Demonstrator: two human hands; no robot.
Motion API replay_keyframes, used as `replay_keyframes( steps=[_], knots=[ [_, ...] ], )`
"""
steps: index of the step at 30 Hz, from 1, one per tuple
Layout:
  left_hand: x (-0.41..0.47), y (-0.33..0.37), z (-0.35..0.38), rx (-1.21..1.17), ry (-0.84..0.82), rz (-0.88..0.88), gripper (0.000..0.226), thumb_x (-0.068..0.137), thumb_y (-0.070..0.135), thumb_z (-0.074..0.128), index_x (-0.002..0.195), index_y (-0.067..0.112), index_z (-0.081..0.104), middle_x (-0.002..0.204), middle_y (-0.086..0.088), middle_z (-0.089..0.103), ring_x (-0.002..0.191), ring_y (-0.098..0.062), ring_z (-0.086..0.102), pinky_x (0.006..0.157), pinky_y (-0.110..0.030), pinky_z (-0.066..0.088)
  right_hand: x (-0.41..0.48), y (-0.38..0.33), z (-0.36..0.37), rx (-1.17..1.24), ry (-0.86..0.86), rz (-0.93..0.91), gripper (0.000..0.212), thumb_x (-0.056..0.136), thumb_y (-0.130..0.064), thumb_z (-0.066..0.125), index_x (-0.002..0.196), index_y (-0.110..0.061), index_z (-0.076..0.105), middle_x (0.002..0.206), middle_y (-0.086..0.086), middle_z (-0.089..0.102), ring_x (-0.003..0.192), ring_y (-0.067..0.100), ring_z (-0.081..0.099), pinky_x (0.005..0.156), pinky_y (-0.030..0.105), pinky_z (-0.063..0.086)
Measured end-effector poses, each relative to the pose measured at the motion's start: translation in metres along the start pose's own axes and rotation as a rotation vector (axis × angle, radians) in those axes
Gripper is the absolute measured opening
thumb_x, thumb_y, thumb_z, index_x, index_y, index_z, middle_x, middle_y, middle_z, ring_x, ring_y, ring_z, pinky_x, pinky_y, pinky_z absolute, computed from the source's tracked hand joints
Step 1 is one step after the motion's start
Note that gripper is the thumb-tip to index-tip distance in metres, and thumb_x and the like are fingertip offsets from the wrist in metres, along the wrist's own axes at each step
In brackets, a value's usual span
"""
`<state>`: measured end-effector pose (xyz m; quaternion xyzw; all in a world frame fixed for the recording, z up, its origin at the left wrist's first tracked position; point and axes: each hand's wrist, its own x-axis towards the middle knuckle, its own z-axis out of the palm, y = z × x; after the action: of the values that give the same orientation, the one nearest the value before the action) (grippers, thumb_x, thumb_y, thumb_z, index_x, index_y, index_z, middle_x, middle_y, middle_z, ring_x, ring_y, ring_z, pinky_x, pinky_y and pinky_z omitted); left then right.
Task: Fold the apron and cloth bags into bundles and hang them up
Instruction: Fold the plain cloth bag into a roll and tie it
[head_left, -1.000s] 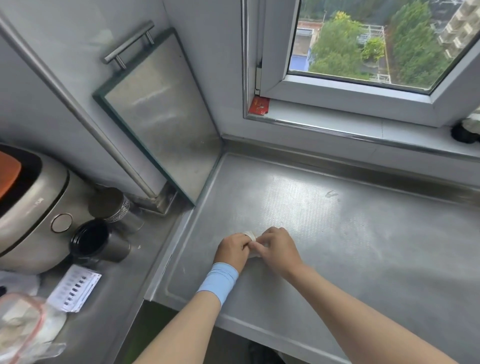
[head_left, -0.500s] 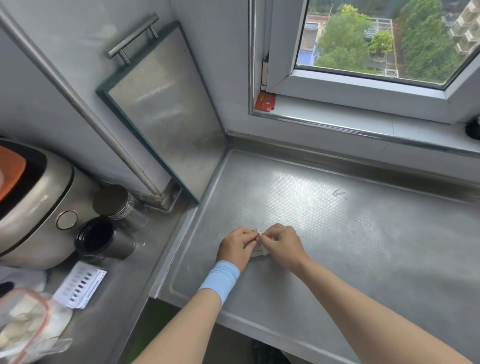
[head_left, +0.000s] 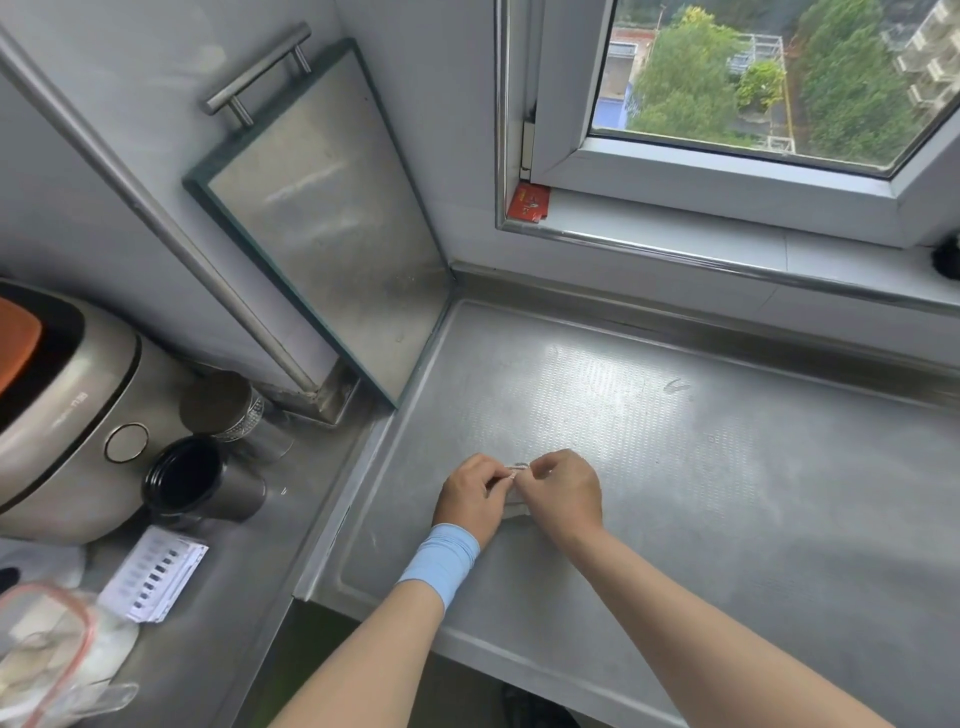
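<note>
Cloth bundle (head_left: 515, 506) — small, pale, on the worktop (head_left: 675, 467), pinched between left hand (head_left: 470, 499) and right hand (head_left: 558, 491). Likely soft, light, springy — grip across the folds, near its top edge.

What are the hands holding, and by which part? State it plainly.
Both the left hand and right hand pinch a small pale folded bundle at its top edge, over the steel counter. What it is cannot be told.

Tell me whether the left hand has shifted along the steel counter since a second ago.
No. The left hand stays at the same spot beside the counter's raised left edge, pinching the small pale bundle against the right hand.
</note>
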<state>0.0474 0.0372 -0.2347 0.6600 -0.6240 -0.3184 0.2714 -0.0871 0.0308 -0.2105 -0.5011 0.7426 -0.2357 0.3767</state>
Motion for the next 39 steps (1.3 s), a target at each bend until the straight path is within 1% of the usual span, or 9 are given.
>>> replay_keyframes(
  steps=[3,6,9,12,15,21,27,32,39],
  knots=[
    [-0.001,0.005,0.006,-0.101,0.019,-0.122,0.009,0.086,0.008,0.063,0.079,0.014,0.064,0.082,0.006,0.057,0.075,-0.005,0.053,0.068,-0.003,0.037,0.004,0.013,0.003,-0.170,-0.009,-0.260,0.030,0.074,-0.014,0.064,0.102,-0.024,0.061,0.103,-0.007,0.055,0.092,0.015,0.052,0.081,0.031,0.045],
    [0.004,0.006,0.008,-0.157,-0.001,-0.245,0.008,0.088,0.010,0.062,0.082,0.015,0.064,0.088,0.002,0.061,0.079,-0.010,0.055,0.067,-0.005,0.037,0.009,0.019,0.005,-0.315,-0.116,-0.458,0.019,0.074,-0.015,0.063,0.092,-0.023,0.067,0.090,-0.010,0.059,0.085,0.016,0.053,0.076,0.032,0.043],
    [0.008,0.006,0.003,-0.191,-0.028,-0.280,0.012,0.084,0.005,0.062,0.083,0.017,0.066,0.094,0.000,0.065,0.080,-0.009,0.059,0.067,-0.003,0.038,0.009,0.016,0.000,-0.317,-0.190,-0.413,0.010,0.085,-0.029,0.065,0.076,-0.024,0.063,0.075,-0.014,0.052,0.074,0.010,0.050,0.065,0.025,0.036],
    [0.006,0.010,-0.002,-0.228,0.029,-0.247,0.024,0.077,-0.002,0.067,0.084,0.021,0.064,0.101,0.002,0.055,0.079,-0.007,0.058,0.071,0.000,0.039,0.011,0.016,0.000,-0.276,-0.157,-0.381,0.015,0.092,-0.035,0.063,0.084,-0.023,0.069,0.079,-0.009,0.061,0.073,0.011,0.056,0.064,0.027,0.044],
    [0.001,0.006,-0.005,-0.123,0.097,-0.197,0.030,0.070,0.012,0.079,0.093,0.025,0.063,0.106,0.006,0.041,0.096,-0.009,0.045,0.087,-0.008,0.036,0.012,0.013,-0.003,-0.268,-0.157,-0.345,0.014,0.094,-0.036,0.058,0.089,-0.026,0.066,0.080,-0.008,0.069,0.075,0.012,0.062,0.068,0.032,0.050],
    [0.006,0.003,-0.015,0.095,-0.230,-0.238,0.048,0.082,0.047,0.066,0.123,0.026,0.055,0.125,0.003,0.053,0.119,-0.018,0.040,0.101,-0.024,0.032,0.016,0.003,-0.016,-0.290,-0.230,-0.377,0.010,0.094,-0.036,0.056,0.094,-0.029,0.063,0.083,-0.011,0.069,0.077,0.013,0.061,0.070,0.030,0.048],
    [0.011,0.029,-0.042,-0.138,-0.339,-0.320,0.028,0.083,0.046,0.067,0.107,0.034,0.060,0.105,0.007,0.065,0.088,-0.008,0.060,0.078,-0.023,0.047,0.018,-0.026,-0.044,-0.213,-0.288,-0.396,0.008,0.089,-0.031,0.062,0.084,-0.031,0.068,0.077,-0.010,0.069,0.072,0.010,0.063,0.069,0.030,0.052],
    [0.010,0.057,-0.063,-0.068,-0.449,-0.126,0.044,0.078,0.032,0.071,0.117,0.032,0.052,0.108,0.003,0.062,0.079,-0.006,0.057,0.063,-0.011,0.040,0.017,-0.057,-0.059,-0.292,-0.343,-0.428,0.009,0.091,-0.029,0.056,0.085,-0.030,0.062,0.086,-0.011,0.071,0.072,0.011,0.067,0.072,0.036,0.055],
    [0.002,0.079,-0.101,-0.217,-0.302,-0.104,0.019,0.083,0.043,0.066,0.100,0.038,0.072,0.093,0.008,0.073,0.082,-0.008,0.062,0.071,-0.020,0.050,0.004,-0.100,-0.082,0.051,-0.229,-0.276,0.015,0.090,-0.028,0.055,0.084,-0.018,0.063,0.078,0.004,0.074,0.070,0.021,0.072,0.072,0.046,0.059]
  ],
)
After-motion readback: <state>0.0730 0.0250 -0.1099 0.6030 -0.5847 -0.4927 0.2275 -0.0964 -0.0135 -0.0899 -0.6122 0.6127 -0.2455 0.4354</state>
